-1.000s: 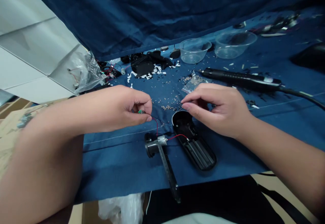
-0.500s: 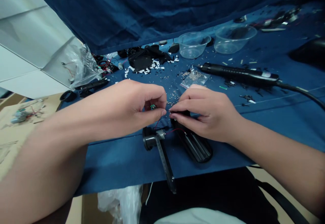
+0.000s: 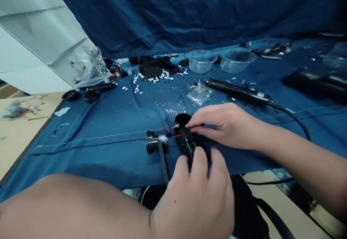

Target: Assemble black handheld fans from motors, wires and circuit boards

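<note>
Black oblong plastic casing [image 3: 182, 131] is now worked two-handed: green wired board [image 3: 176, 125] released, left hand [image 3: 199, 192] open, right hand [image 3: 223, 125] pinched, contents unclear.

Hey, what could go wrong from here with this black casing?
The thin red wire running from the small silver cylindrical motor into the open black oblong plastic casing could snag and pull loose. The right hand might brush tiny loose metal screws, scattered just beyond the casing, into it.
</note>
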Demonstrator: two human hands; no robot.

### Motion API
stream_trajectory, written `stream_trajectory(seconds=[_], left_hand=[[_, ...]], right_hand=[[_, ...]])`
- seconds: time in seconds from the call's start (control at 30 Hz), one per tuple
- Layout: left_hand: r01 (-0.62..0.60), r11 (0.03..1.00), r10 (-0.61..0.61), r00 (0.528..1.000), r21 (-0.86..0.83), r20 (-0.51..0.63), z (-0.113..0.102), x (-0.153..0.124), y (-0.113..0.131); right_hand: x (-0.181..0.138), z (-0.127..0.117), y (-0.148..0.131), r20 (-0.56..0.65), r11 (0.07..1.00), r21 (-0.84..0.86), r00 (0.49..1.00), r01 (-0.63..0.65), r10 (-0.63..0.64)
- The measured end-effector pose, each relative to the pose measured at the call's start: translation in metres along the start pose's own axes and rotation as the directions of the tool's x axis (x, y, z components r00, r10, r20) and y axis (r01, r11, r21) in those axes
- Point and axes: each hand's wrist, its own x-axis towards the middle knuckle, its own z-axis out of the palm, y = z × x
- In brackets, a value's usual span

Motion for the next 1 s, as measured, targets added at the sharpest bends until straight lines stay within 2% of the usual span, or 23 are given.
stream_trajectory(seconds=[0.17, 0.3, 0.43, 0.47, 0.53, 0.57, 0.6, 0.63, 0.67, 0.73, 0.77, 0.87, 0.93, 1.0], left_hand=[[-0.034, 0.999, 0.034, 0.999, 0.021, 0.018, 0.022, -0.015, 0.000], [-0.084, 0.990, 0.087, 0.996, 0.117, -0.024, 0.030, -0.038, 0.001], [-0.090, 0.992, 0.092, 0.996, 0.088, -0.013, 0.041, -0.049, 0.010], [-0.067, 0.996, 0.069, 0.997, 0.066, -0.018, 0.045, -0.047, 0.018], [0.097, 0.995, -0.096, 0.992, 0.015, -0.087, 0.056, -0.039, 0.039], [0.288, 0.957, -0.288, 0.943, -0.022, -0.167, 0.061, -0.033, 0.050], [0.489, 0.869, -0.490, 0.835, -0.074, -0.250, 0.064, -0.028, 0.059], [0.594, 0.795, -0.603, 0.751, -0.122, -0.270, 0.065, -0.024, 0.065], [0.619, 0.773, -0.630, 0.726, -0.135, -0.275, 0.065, -0.023, 0.066], [0.329, 0.941, -0.338, 0.931, -0.084, -0.136, 0.060, -0.026, 0.056], [0.183, 0.981, -0.187, 0.978, -0.058, -0.088, 0.056, -0.029, 0.047], [0.113, 0.993, -0.115, 0.992, -0.043, -0.051, 0.046, -0.039, 0.023], [0.101, 0.990, -0.107, 0.993, -0.095, -0.051, 0.043, -0.039, 0.020], [0.147, 0.981, -0.155, 0.986, -0.129, -0.056, 0.044, -0.036, 0.026]], right_hand=[[-0.014, 0.013, 0.000, -0.073, 0.996, 0.088, 0.997, -0.026, 0.033], [-0.017, 0.015, -0.001, -0.037, 0.993, 0.115, 0.998, -0.040, 0.045], [-0.019, 0.013, -0.002, -0.012, 0.991, 0.134, 1.000, -0.015, 0.017], [-0.021, 0.012, -0.003, -0.004, 0.992, 0.126, 1.000, -0.025, 0.026], [-0.023, 0.010, -0.006, 0.011, 0.994, 0.085, 0.997, -0.073, 0.072], [-0.024, 0.008, -0.007, 0.020, 0.993, 0.062, 0.995, -0.099, 0.097], [-0.025, 0.007, -0.007, 0.028, 0.992, 0.047, 0.993, -0.118, 0.117], [-0.025, 0.006, -0.008, 0.038, 0.991, 0.040, 0.991, -0.131, 0.129], [-0.025, 0.005, -0.009, 0.058, 0.989, 0.038, 0.989, -0.141, 0.139], [-0.023, 0.004, -0.009, 0.091, 0.989, 0.039, 0.987, -0.139, 0.135], [-0.022, 0.003, -0.010, 0.100, 0.989, 0.041, 0.985, -0.142, 0.137], [-0.017, 0.002, -0.013, 0.091, 0.983, 0.063, 0.982, -0.174, 0.168], [-0.014, 0.001, -0.016, 0.083, 0.978, 0.088, 0.980, -0.190, 0.183], [-0.012, 0.001, -0.019, 0.071, 0.978, 0.112, 0.983, -0.177, 0.170]])
